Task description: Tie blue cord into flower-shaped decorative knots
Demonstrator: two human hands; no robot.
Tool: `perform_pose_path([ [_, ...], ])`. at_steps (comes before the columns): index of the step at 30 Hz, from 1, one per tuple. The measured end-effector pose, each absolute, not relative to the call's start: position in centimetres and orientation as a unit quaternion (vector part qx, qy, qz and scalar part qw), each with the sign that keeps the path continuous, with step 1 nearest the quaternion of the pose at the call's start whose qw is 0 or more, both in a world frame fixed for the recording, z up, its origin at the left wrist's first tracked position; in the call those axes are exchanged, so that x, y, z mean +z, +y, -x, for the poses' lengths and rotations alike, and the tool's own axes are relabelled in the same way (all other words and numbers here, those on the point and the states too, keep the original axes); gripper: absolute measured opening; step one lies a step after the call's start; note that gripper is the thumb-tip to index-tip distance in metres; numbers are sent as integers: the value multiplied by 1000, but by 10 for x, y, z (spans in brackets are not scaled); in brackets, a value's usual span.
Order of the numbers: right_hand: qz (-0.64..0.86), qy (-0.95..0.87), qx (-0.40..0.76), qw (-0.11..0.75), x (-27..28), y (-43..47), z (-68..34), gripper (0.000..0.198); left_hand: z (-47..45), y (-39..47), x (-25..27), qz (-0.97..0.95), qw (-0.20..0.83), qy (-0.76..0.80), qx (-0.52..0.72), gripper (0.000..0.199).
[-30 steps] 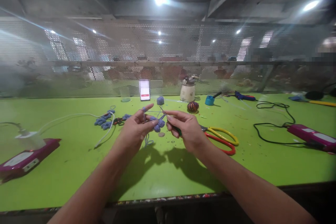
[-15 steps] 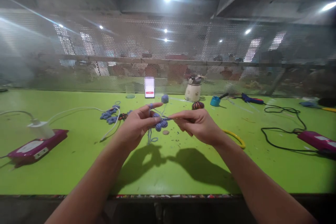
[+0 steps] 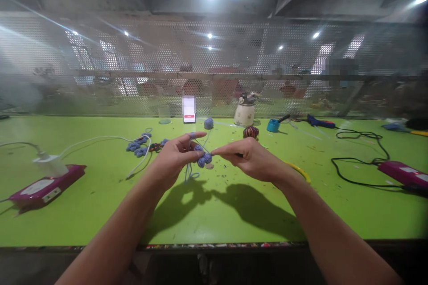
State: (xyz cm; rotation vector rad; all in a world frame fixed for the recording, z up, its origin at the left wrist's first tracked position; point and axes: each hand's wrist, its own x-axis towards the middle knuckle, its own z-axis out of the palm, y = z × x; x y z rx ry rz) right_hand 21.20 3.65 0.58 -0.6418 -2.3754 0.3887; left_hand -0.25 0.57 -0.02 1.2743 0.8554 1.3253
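My left hand [image 3: 175,156] pinches a small blue-purple crocheted piece [image 3: 203,159] with puffy petal-like lobes between thumb and fingers. Yarn is wrapped round its raised index finger, and a loose tail [image 3: 191,174] hangs below. My right hand [image 3: 249,156] is closed on a thin crochet hook, mostly hidden in the fingers; its fingertips are at the right edge of the piece. A strand leads back toward a blue-purple yarn ball [image 3: 208,123]. Behind my right hand lies a dark multicoloured yarn ball [image 3: 250,132].
Finished blue-purple crocheted pieces [image 3: 136,146] and a white cable [image 3: 100,138] lie on the left. Power strips [image 3: 50,187] sit at both sides. A lit phone [image 3: 189,110], a cream jug [image 3: 244,113], a teal pot [image 3: 273,125] and blue-handled pliers [image 3: 321,122] stand or lie farther back.
My right hand has shifted slightly left, its fingertips now closer to the crocheted piece, with the index finger straighter. My left hand keeps its pinch. The whole view has moved a little.
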Motion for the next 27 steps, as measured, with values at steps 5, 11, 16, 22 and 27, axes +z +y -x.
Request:
perform_pose_path([
  [5,268,-903,133,310,6,35,-209,37,2,7,-3,-562,496,352,560,51],
  [11,294,-876,157,348,2,34,-205,32,-3,7,-6,-624,382,396,555,50],
  [16,350,-789,251,437,-12,33,-188,29,-11,7,-21,-722,16,406,560,43],
  [22,332,-539,568,526,-27,24,-160,34,-17,7,-24,-658,48,421,623,52],
  [27,293,-578,529,548,-26,21,-163,29,-9,8,-11,-472,487,310,666,62],
])
